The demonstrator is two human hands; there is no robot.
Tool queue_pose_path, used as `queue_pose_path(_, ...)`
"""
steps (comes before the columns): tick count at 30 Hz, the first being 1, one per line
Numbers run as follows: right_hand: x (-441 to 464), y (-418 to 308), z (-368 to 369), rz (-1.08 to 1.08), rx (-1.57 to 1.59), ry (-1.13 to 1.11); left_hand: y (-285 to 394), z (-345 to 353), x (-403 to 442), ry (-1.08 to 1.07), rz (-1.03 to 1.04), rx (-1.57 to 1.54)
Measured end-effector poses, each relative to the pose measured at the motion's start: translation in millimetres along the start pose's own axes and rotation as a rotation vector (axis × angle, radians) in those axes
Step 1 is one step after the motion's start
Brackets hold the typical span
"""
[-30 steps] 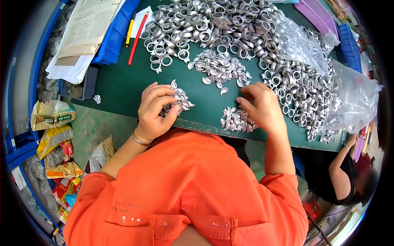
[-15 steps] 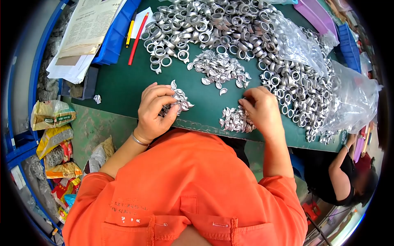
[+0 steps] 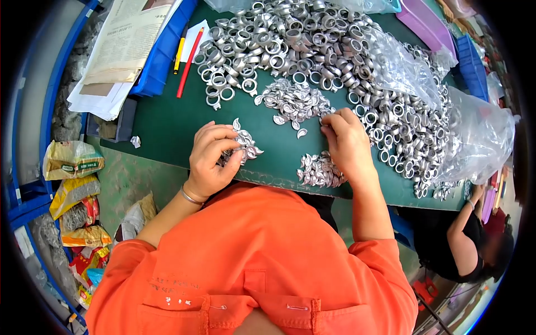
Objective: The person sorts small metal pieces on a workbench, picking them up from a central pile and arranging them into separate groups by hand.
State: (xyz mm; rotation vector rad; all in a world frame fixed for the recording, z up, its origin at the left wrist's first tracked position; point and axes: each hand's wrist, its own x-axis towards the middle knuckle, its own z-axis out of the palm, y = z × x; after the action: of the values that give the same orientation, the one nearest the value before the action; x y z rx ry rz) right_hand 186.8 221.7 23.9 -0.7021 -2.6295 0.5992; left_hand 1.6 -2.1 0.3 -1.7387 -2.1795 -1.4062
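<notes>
Green bench [image 3: 167, 131] runs across the head view, with dark lens rims cropping the corners and the far edge cut off at top. Your left hand [image 3: 215, 159] is cupped at a cluster of small leaf-shaped metal pieces [image 3: 247, 145], fingers curled with the thumb apart; part of the cluster is behind the fingers, so can't tell whether they grip any. Your right hand [image 3: 347, 144] is at the lower right of the middle leaf pile [image 3: 296, 99], thumb and index bent close; fingertips overlap the pieces' edge, so can't tell if one is pinched. Near leaf pile [image 3: 319, 169] sits by the bench edge, its right end partly covered by your right hand. Metal rings [image 3: 290, 42] heap behind and to the right, some seen only blurrily through clear plastic [image 3: 477, 131]. Red pencil [image 3: 190, 64] and yellow pen [image 3: 180, 53] lie left of the rings. Print on the newspaper [image 3: 117, 42] is too small to read. Co-worker [image 3: 460, 240] at far right is distorted; their hand's details are unclear.
</notes>
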Motion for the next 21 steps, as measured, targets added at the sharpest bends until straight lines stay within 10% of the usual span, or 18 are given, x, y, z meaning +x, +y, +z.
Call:
queue_pose_path(8, -4, -5, -19, -0.063, 0.119, -0.355, 0, 1, 1, 0.008, 0.013, 0.001)
queue_pose_path(21, -4, -22, 0, 0.109, -0.027, -0.173, -4, 2, -3, 0.162, -0.083, -0.083)
